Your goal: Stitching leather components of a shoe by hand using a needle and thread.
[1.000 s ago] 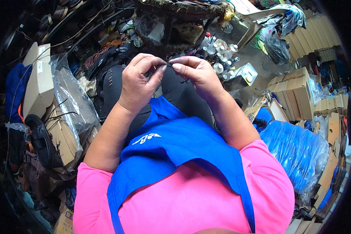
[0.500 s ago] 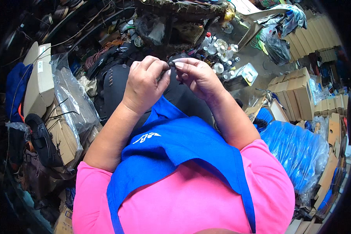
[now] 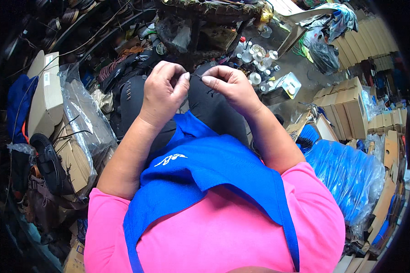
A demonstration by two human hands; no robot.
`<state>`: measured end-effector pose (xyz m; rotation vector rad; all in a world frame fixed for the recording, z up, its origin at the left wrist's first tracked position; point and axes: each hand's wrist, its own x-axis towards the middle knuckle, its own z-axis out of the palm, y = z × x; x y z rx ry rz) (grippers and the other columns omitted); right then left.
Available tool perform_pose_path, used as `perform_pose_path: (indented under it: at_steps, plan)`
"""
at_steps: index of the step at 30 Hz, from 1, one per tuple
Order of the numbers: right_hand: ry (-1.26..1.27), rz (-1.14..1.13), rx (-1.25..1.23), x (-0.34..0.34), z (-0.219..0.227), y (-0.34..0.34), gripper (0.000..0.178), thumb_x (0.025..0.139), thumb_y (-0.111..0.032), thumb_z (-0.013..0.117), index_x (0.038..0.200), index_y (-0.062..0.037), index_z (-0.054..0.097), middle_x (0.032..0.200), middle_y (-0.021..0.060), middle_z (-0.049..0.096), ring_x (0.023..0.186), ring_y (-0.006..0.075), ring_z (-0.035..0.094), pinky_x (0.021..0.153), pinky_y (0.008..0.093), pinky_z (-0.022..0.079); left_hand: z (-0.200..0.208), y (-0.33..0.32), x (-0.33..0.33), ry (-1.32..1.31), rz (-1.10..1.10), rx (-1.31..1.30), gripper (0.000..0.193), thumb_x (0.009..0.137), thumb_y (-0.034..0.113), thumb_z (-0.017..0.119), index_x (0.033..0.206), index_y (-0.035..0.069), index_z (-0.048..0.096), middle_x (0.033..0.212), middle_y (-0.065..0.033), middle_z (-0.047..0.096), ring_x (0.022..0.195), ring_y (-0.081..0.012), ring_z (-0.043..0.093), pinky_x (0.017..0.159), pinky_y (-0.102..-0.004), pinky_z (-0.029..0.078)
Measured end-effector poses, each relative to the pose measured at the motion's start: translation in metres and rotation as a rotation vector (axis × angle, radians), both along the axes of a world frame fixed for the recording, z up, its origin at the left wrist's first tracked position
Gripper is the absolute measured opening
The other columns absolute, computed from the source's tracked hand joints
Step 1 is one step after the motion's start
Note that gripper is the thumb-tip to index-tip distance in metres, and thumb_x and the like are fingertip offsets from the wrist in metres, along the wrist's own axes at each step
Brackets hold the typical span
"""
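Note:
Above my lap, my left hand and my right hand are raised a short way apart, each closed in a pinch. A thin dark strand, like thread or cord, spans the gap between their fingertips. Whether it is thread, cord or lace is too fine to tell. Dark loose ends seem to hang below my right fingers, hard to make out against my black trousers. A blue apron lies across my front, beneath both forearms.
White bottles crowd the floor ahead to the right. A dark worn-topped stand is straight ahead. Cardboard boxes and a plastic-wrapped blue bundle lie right. At left are a pale box and a black shoe.
My hands have drawn apart, the left one shifting left and the right one slightly right. The dark strand now shows stretched between them.

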<state>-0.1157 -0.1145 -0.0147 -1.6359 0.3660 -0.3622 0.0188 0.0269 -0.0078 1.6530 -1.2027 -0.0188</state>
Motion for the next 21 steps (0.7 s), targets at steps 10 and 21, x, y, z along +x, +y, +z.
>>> perform_pose_path:
  at_steps: [10,21]
  plan:
    - [-0.043,0.005,0.076,0.005,-0.007,0.004,0.020,0.086,-0.017,0.065,0.099,-0.0016,0.066,0.087,0.0026,0.063,0.080,0.0110,0.058,0.074,0.0246,0.046,-0.001,-0.002,-0.010,-0.091,-0.056,0.076,0.010,0.076,0.008,0.065,0.079,0.001,0.060,0.075,-0.0122,0.056,0.066,-0.0269,0.058,0.060,-0.0362,0.046]
    - [-0.145,-0.037,-0.970,0.002,-0.003,0.004,0.011,0.077,-0.012,0.068,0.086,-0.0051,0.067,0.081,0.0112,0.062,0.076,0.0264,0.061,0.069,0.0330,0.050,-0.012,0.000,-0.004,0.339,-0.146,0.194,0.012,0.085,0.010,0.064,0.085,-0.002,0.064,0.080,-0.0034,0.061,0.071,-0.0095,0.055,0.064,-0.0238,0.044]
